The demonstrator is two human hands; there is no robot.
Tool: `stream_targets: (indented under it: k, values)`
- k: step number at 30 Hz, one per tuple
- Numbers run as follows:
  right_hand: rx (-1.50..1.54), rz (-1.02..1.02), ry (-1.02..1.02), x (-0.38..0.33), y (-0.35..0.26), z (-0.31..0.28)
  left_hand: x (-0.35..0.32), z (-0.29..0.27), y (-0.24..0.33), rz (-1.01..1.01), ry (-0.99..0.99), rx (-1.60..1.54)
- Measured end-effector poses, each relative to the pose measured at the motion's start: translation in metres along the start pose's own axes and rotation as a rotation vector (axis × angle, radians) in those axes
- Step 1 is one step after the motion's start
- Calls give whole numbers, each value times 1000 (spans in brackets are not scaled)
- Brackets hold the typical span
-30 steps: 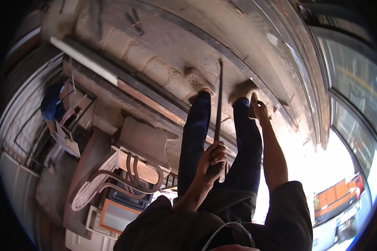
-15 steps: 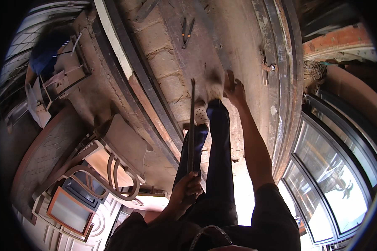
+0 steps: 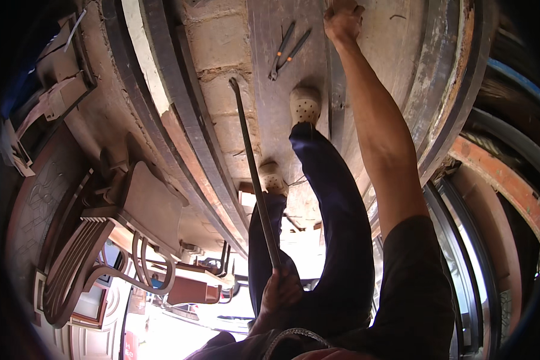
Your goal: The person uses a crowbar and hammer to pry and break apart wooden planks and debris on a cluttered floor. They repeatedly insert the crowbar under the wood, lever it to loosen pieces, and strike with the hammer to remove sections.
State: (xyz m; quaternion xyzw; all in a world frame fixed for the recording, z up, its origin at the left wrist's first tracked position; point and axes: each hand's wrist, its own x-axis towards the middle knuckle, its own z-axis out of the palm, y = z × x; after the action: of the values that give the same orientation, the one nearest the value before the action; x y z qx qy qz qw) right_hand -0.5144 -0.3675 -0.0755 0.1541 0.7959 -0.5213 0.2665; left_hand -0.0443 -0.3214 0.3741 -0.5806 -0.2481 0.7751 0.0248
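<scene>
- The left hand (image 3: 280,292) is nearest the camera, low in the view, its fingers curled into a tight fist around the near end of a long metal bar (image 3: 253,171).
- From that fist the bar runs away over the person's dark trousers (image 3: 336,240) and past the near pale shoe (image 3: 274,177), which lies just beside the bar's shaft.
- The bar's far end is a small hooked tip (image 3: 234,83), lying over the pale paving blocks (image 3: 219,48) that run alongside the concrete strip.
- The second pale, perforated shoe (image 3: 305,105) stands farther out than the first, right of the bar's tip and on the concrete strip (image 3: 270,132).
- Beyond that shoe, and past the bar's tip, a pair of pliers (image 3: 287,50) lies on the concrete with its handles spread; nothing touches it.
- The right arm (image 3: 378,138) stretches out right of the bar, bare below a dark sleeve.
- The right hand (image 3: 343,21) is the farthest point, well beyond the bar's tip at the top edge of the view, its fingers bent over something dark; what it grips and how firmly cannot be told.
- Left of the bar, a dark curved metal rail (image 3: 180,120) follows the paving.
</scene>
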Motion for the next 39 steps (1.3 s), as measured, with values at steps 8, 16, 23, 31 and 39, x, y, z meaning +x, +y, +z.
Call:
stream_targets:
  k: [8, 16, 23, 31, 39]
  values:
    - [-757, -490, 43, -133, -39, -21, -16, 80, -18, 208, 296, 268]
    - [148, 683, -700, -424, -123, -91, -80, 89, -67, 107, 304, 339]
    - [-51, 337, -418, -441, -140, -134, -57, 85, -110, 165, 57, 842]
    - [-101, 587, -391, -452, -164, -172, -82, 121, -128, -33, 51, 625]
    - [-132, 467, -393, -388, -165, -150, -12, 127, -124, 122, -104, 595]
